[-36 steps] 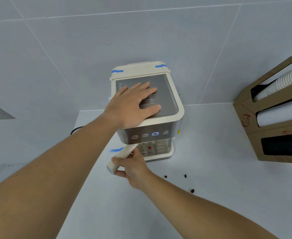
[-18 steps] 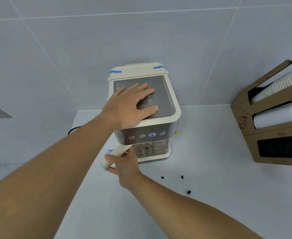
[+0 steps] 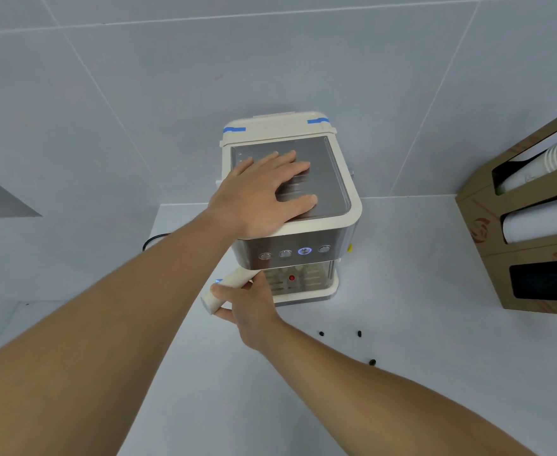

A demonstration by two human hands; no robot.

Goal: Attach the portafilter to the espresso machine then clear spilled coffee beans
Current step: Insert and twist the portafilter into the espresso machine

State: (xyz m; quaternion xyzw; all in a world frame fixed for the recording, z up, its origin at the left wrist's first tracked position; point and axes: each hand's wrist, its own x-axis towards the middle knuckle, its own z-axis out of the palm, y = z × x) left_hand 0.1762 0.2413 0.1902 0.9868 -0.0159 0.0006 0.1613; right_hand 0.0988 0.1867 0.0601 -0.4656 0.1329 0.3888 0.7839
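A cream and steel espresso machine (image 3: 333, 232) stands on the white counter against the tiled wall. My left hand (image 3: 264, 195) lies flat on its metal top with fingers spread. My right hand (image 3: 247, 301) grips the cream handle of the portafilter (image 3: 224, 289), which angles out to the lower left from under the machine's front. The portafilter's head is hidden beneath the machine. Three dark coffee beans (image 3: 358, 333) lie loose on the counter to the right of my right wrist.
A cardboard dispenser (image 3: 487, 225) with stacked paper cups stands at the right edge. A black power cord (image 3: 152, 240) curls behind the machine's left side. The white counter (image 3: 435, 340) stretches in front and to the right.
The portafilter handle and my right hand have shifted slightly left in the view. My left hand has stayed flat on the machine's top.
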